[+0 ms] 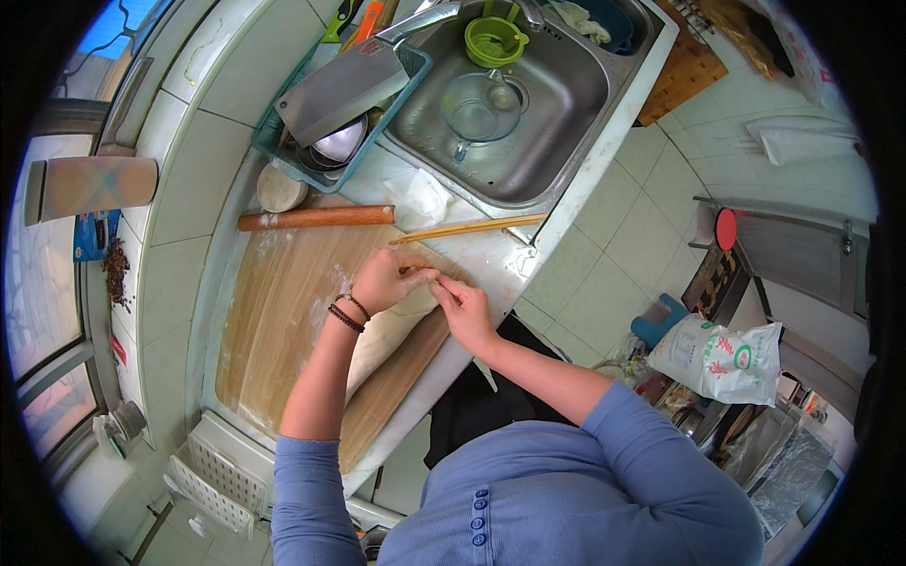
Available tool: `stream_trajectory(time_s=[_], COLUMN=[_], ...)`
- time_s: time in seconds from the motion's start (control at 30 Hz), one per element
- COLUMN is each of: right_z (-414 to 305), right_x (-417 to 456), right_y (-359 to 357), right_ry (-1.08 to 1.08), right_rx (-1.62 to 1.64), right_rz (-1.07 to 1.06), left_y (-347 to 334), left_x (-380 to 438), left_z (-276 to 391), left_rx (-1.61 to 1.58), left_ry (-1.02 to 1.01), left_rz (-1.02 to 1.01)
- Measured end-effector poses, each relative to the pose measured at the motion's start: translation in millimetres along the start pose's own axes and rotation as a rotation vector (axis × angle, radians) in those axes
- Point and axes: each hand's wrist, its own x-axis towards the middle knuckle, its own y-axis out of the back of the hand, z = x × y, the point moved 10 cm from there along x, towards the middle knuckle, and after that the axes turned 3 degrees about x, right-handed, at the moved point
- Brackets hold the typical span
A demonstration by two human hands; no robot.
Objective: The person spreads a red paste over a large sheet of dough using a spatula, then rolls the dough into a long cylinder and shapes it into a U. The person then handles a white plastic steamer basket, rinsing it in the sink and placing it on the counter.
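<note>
A long pale roll of dough (386,339) lies along the near side of a floured wooden board (283,311). At its far end, my left hand (389,281) and my right hand (463,311) meet, fingertips pinching the dough's edge between them. Two dark beaded bracelets circle my left wrist. My left forearm covers part of the roll. Beyond the hands, a wooden rolling pin (318,217) rests across the board's far side. A pair of wooden chopsticks (467,228) spans from the board's corner to the counter edge.
A blue plastic basket (417,74) holds a cleaver (340,95) and metal bowls. Beside it is a steel sink (566,106) with a glass jug (478,120) and a green strainer (495,42). Crumpled white plastic (419,197) lies near the sink. A white sack (715,361) stands right.
</note>
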Motion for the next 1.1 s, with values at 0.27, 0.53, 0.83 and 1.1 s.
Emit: stream_trajectory(time_s=[0.27,0.53,0.83,1.1], right_z=[-15,3,1,4], right_x=[5,12,0,5], right_y=[-2,-3,-6,9], right_ry=[0.069,-0.005,-0.053,0.027], right_rx=[-0.124,0.108,-0.045,0.070], right_rz=[0.085,-0.002,-0.069,0.069], left_y=[6,2,-4,-3], left_x=[-4,-6,-6,-10], left_z=[3,-34,-48,-46], left_rx=[0.153,-0.289,-0.464,-0.604], left_ry=[-0.013,0.179,0.206,0.283], left_rz=[0.193,0.110,0.019,0.065])
